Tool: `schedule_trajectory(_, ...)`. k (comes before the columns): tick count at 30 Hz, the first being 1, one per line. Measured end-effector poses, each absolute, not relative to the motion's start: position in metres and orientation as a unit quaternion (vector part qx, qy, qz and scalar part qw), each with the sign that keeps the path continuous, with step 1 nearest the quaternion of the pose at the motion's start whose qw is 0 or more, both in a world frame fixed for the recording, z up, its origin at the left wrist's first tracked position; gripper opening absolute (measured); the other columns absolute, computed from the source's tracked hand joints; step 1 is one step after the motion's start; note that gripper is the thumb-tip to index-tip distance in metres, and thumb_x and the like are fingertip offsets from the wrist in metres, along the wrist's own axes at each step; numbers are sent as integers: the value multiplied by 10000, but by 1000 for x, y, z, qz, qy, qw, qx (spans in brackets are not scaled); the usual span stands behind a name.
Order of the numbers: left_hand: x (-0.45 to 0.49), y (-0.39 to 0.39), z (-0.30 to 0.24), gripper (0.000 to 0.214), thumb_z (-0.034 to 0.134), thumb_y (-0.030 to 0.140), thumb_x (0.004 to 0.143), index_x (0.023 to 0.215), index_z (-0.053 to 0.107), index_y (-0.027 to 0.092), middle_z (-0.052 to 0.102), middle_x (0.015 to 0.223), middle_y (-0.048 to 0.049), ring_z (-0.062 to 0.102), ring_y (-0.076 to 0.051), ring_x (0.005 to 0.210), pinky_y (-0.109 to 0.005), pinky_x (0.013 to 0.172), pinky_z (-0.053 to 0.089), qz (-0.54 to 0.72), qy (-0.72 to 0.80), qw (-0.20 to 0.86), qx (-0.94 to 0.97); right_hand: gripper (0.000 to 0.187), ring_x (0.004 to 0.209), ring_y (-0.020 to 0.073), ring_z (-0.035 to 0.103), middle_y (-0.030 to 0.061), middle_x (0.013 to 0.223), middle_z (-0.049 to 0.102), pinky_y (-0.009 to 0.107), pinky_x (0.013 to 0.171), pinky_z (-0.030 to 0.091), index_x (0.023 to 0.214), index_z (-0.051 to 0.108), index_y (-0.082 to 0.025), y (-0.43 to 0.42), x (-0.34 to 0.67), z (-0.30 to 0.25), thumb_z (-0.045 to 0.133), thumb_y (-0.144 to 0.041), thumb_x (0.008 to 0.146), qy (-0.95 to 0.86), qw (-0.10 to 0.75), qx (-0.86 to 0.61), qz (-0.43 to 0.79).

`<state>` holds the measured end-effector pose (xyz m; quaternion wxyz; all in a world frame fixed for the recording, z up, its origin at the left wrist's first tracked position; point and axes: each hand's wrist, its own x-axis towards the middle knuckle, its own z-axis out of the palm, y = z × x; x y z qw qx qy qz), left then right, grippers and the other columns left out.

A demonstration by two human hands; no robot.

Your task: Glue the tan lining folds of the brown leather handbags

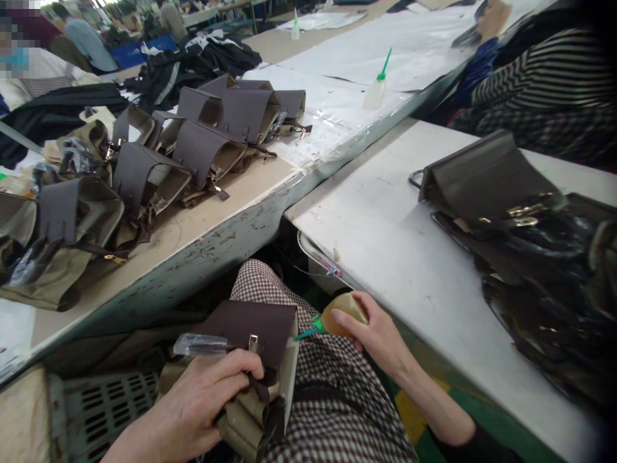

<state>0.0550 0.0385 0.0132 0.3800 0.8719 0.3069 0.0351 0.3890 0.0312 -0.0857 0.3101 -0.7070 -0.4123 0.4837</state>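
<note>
On my lap lies a dark brown handbag [270, 321] with a gold metal fitting and olive lining. My left hand [207, 392] is closed around its lower part, fingers wrapped over the strap and lining. A clear plastic wrap [200, 344] pokes out beside those fingers. In my right hand [371, 334] is a squeezed glue bottle [341, 315], yellowish with a green cap and a thin nozzle. The nozzle's tip touches, or nearly touches, the bag's right edge near its upper corner. Whether any liquid is coming out cannot be made out.
Several similar bag pieces [207, 148] stand on the left table [226, 225]. More dark bags [491, 186] are piled on the right-hand white table [366, 186]. Another nozzle bottle [375, 93] stands farther off. A grey plastic basket [110, 405] sits at my left. A co-worker's striped sleeve [530, 77] shows upper right.
</note>
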Motion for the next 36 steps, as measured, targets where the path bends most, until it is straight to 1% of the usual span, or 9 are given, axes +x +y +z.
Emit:
schedule_trajectory(3, 57, 35, 14, 368, 468, -11, 841, 1111, 517, 234, 659, 1236, -60, 657, -201, 1143, -272, 938, 475, 38, 299, 355, 885, 450, 465, 153, 553, 10, 761, 687, 274, 402, 436, 1114, 598, -230, 31, 388, -84, 701, -524, 789, -389, 299, -702, 517)
schedule_trajectory(7, 58, 33, 12, 407, 470, -13, 831, 1149, 522, 234, 658, 1248, -59, 661, -203, 1152, -271, 938, 482, 22, 297, 351, 888, 428, 413, 124, 496, -25, 665, 631, 244, 356, 397, 1068, 595, -222, 28, 389, -78, 697, -542, 802, -359, 288, -685, 564)
schedule_trajectory(10, 58, 33, 10, 431, 462, -26, 810, 1146, 525, 236, 659, 1250, -58, 663, -205, 1147, -276, 940, 486, 21, 297, 349, 888, 431, 422, 115, 486, -31, 656, 607, 234, 354, 388, 1035, 592, -210, 24, 392, -76, 677, -575, 821, -337, 301, -668, 591)
schedule_trajectory(13, 58, 34, 9, 405, 461, -21, 819, 1125, 521, 238, 663, 1244, -57, 669, -202, 1134, -280, 945, 491, 29, 298, 348, 888, 453, 452, 125, 498, -37, 642, 586, 241, 373, 408, 1040, 583, -204, 21, 393, -77, 652, -603, 836, -319, 323, -665, 592)
schedule_trajectory(17, 60, 36, 10, 392, 456, -16, 833, 1119, 527, 242, 665, 1254, -61, 665, -210, 1148, -294, 956, 507, 31, 305, 347, 887, 469, 465, 135, 510, -38, 647, 592, 260, 395, 440, 1062, 563, -210, 20, 388, -79, 677, -597, 823, -316, 331, -671, 583)
schedule_trajectory(21, 61, 37, 12, 393, 453, -16, 825, 1109, 553, 236, 678, 1227, -75, 681, -218, 1111, -299, 940, 526, 39, 313, 339, 886, 438, 436, 133, 506, -45, 646, 601, 262, 385, 428, 1050, 549, -226, 19, 382, -79, 715, -550, 807, -318, 321, -673, 586)
schedule_trajectory(26, 62, 37, 12, 355, 467, -2, 846, 1099, 547, 234, 676, 1215, -73, 691, -218, 1080, -305, 910, 526, 50, 314, 333, 888, 413, 444, 121, 515, -34, 672, 613, 233, 361, 407, 1042, 553, -213, 16, 382, -75, 707, -525, 819, -309, 316, -657, 611)
schedule_trajectory(32, 60, 35, 11, 366, 453, -13, 872, 1122, 521, 245, 652, 1234, -72, 669, -206, 1116, -301, 923, 495, 49, 318, 336, 885, 384, 461, 97, 502, -23, 707, 614, 197, 353, 392, 1010, 579, -204, 4, 379, -63, 690, -529, 838, -288, 319, -620, 656)
schedule_trajectory(36, 60, 36, 10, 364, 465, -6, 879, 1132, 509, 252, 636, 1249, -76, 649, -209, 1142, -312, 934, 476, 40, 317, 341, 884, 397, 474, 82, 493, -10, 752, 636, 177, 353, 388, 1009, 587, -201, -7, 375, -53, 697, -541, 835, -270, 328, -599, 679)
